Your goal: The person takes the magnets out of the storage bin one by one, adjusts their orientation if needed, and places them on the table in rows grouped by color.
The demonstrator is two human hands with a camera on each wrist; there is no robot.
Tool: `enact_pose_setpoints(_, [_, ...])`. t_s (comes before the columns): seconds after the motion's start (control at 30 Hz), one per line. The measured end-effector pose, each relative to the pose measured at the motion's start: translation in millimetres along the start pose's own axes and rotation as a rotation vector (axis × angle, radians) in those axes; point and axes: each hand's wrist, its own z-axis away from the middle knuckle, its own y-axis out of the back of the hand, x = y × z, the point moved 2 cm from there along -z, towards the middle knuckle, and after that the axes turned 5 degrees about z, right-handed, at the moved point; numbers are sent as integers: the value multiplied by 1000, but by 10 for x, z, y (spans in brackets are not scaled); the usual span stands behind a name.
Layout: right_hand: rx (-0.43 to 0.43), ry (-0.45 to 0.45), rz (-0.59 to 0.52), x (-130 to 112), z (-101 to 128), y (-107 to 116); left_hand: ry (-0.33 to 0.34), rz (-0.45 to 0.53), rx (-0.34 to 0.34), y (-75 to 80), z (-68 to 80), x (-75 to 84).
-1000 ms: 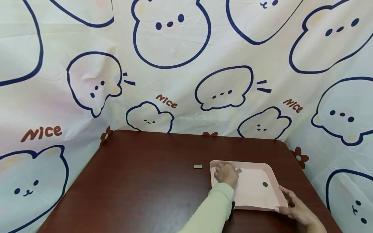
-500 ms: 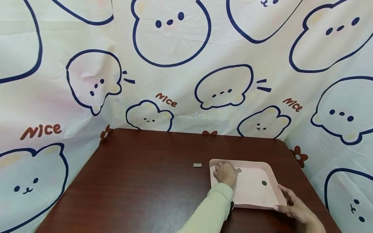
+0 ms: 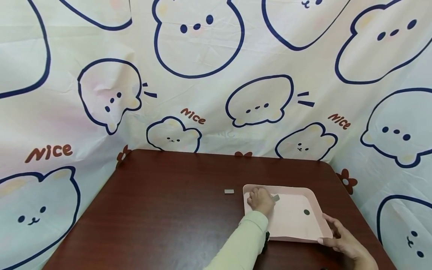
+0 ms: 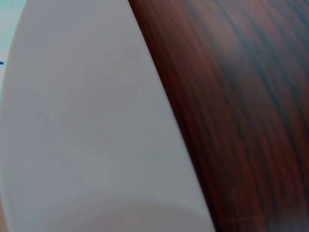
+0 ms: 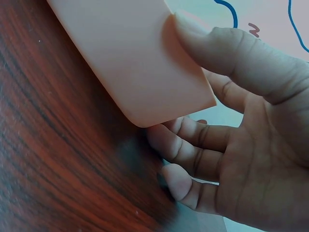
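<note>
A pale pink shallow tray point(image 3: 293, 225) lies on the table's right side. My left hand point(image 3: 261, 201) reaches inside its far left corner with bent fingers; anything under them is hidden. Beside that hand, within the tray, is a small grey flat piece point(image 3: 276, 197). A dark green disc point(image 3: 306, 212) lies further right on the tray floor. My right hand point(image 3: 344, 242) grips the near right corner, and in the right wrist view the thumb point(image 5: 198, 41) presses on the tray wall point(image 5: 120, 63). The left wrist view shows only the tray's wall point(image 4: 91, 106) and table, without the hand.
A small grey rectangular piece point(image 3: 229, 191) lies on the dark brown wooden table point(image 3: 162, 202), just left of the tray. Behind and beside the table hangs a cloth point(image 3: 216, 93) printed with cartoon bears.
</note>
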Motion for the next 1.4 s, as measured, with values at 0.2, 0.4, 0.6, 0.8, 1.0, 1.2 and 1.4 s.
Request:
enact_pose_setpoints(0.2, [-17, 13, 6, 41, 12, -2, -30, -22, -46, 55, 61, 8])
enact_pose_setpoints(0.4, [-26, 26, -5, 65, 11, -44, -93, 79, -55, 110, 74, -57])
enact_pose_setpoints(0.6, [-33, 9, -2, 68, -3, -66, -110, 271, -130, 163, 91, -124])
enact_pose_setpoints(0.8, [-19, -1, 7, 23, -9, -37, -93, 531, -231, 220, 98, -73])
enact_pose_setpoints(1.0, [-24, -26, 7, 9, -28, -48, -89, 564, -281, 235, 137, -34])
enact_pose_setpoints(1.2, [-24, -15, 13, -6, -45, -40, -135, 553, -287, 275, 208, -24])
enact_pose_setpoints(1.4, [-30, -21, 7, 7, -30, -19, -160, 581, -285, 369, 276, -12])
